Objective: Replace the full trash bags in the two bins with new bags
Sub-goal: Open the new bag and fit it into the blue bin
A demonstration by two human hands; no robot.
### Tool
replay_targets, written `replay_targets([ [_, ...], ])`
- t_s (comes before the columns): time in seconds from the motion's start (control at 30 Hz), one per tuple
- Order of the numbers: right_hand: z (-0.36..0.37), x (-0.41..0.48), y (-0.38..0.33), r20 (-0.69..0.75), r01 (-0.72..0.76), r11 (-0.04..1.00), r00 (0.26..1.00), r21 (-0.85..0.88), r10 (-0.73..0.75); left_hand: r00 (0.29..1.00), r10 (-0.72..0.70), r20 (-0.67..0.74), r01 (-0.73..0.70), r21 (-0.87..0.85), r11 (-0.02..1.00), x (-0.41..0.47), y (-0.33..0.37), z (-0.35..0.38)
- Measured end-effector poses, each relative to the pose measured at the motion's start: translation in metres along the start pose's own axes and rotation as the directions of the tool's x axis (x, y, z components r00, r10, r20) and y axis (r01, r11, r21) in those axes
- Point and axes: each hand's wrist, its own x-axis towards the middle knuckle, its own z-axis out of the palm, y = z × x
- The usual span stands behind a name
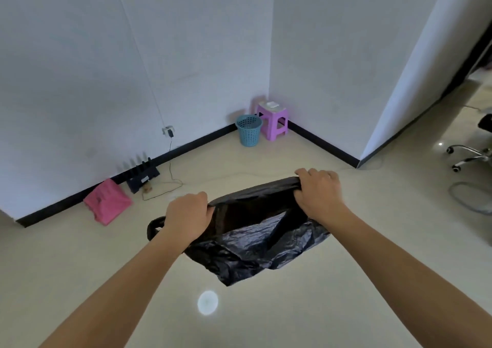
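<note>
Far off in the corner stands the blue bin (249, 133), straight ahead of the left hand (187, 218) and right hand (319, 192), both clenched on the black bag (255, 244), mouth stretched crosswise between them.

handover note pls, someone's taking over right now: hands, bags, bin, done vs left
Left hand and right hand: both shut on the rim of the black bag, stretching its mouth open in mid-air.
Blue bin: on the floor in the far corner beside the purple stool, no liner visible.
Done: new bag opened.
Left: carry it over and line the bin. Only one bin in view.
</note>
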Motion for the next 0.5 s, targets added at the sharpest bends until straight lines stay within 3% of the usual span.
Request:
replay_targets([
  [0.17,0.051,0.093,0.035,0.223,-0.093,0.987,0.973,0.134,0.062,0.986,-0.113,0.123,0.151,-0.368,0.917,0.136,0.024,0.023],
  [0.23,0.073,0.142,0.053,0.231,-0.139,0.977,0.968,0.159,0.100,0.984,-0.082,0.156,0.148,-0.481,0.864,0.194,0.041,0.030],
  [0.37,0.093,0.261,0.079,0.249,-0.251,0.869,0.956,0.426,0.154,0.981,-0.044,0.188,0.166,-0.704,0.691,0.314,0.070,0.031],
  [0.5,0.084,0.391,0.090,0.189,-0.220,0.732,0.974,0.644,0.127,0.992,-0.006,0.129,0.105,-0.777,0.621,0.434,0.082,0.006],
])
